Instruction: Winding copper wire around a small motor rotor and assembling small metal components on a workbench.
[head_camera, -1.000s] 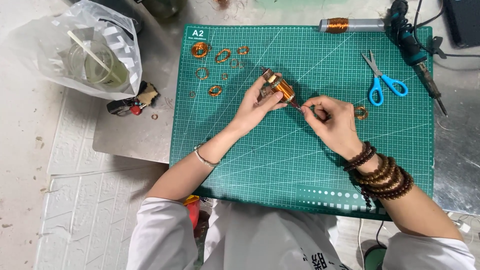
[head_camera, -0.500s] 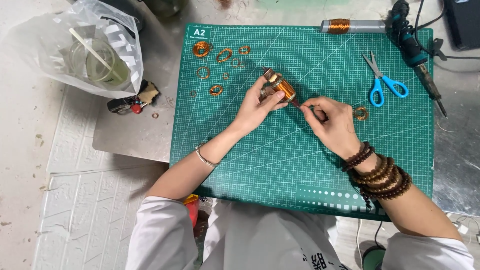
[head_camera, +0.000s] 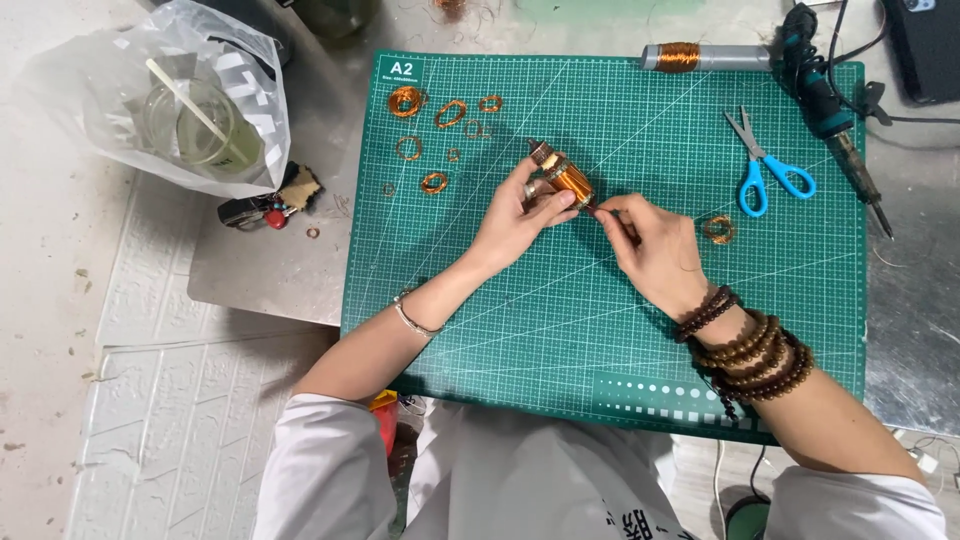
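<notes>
My left hand (head_camera: 520, 215) grips a small spool wound with copper wire (head_camera: 566, 177), held tilted above a green cutting mat (head_camera: 560, 320). My right hand (head_camera: 655, 250) is right beside the spool's lower end, its fingertips pinched together on what looks like a thin wire end; the wire itself is too fine to see. Several small copper wire coils (head_camera: 432, 130) lie on the mat at the upper left. One more coil (head_camera: 718, 229) rests just right of my right hand.
Blue-handled scissors (head_camera: 765, 165) and a soldering iron (head_camera: 835, 110) lie at the mat's upper right. A grey rod wound with copper wire (head_camera: 695, 57) sits along the top edge. A clear plastic bag holding a cup (head_camera: 185, 105) and a small dark object (head_camera: 262, 208) are to the left.
Both hands stay at the spool. My right hand's fingertips have shifted slightly closer to the spool's end; nothing else has moved.
</notes>
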